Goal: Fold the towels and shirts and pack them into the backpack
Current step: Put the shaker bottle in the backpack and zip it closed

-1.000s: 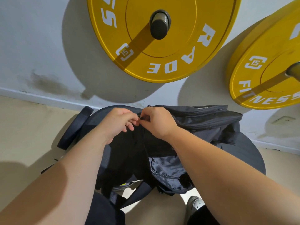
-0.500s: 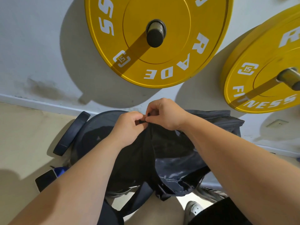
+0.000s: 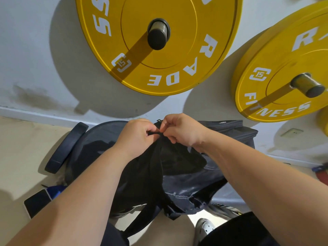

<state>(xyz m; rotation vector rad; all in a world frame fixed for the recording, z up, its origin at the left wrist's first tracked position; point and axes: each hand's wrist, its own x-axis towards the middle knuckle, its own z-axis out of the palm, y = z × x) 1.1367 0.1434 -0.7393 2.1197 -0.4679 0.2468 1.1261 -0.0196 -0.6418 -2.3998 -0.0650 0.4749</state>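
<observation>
1. The dark backpack (image 3: 186, 183) sits upright on a large black weight plate (image 3: 99, 137) on the floor, at the foot of the wall. Its straps hang toward the person, so its top edge faces up within easy reach.
2. The left hand (image 3: 138, 137) and right hand (image 3: 182, 132) meet at that top edge, nearly touching. The fingers of both are curled narrow and pinch a small dark tab (image 3: 156, 133) and the fabric beside it. This looks like work on the zip or the opening, one hand bracing while the other pulls.
3. Whether towels or shirts are inside I cannot tell; none lies in view outside.
4. A smaller black plate (image 3: 65, 148) leans at the left, and a phone (image 3: 35, 205) lies on the floor nearer the person.
5. Two yellow plates (image 3: 159, 68) hang on pegs above, well apart from the bag.
</observation>
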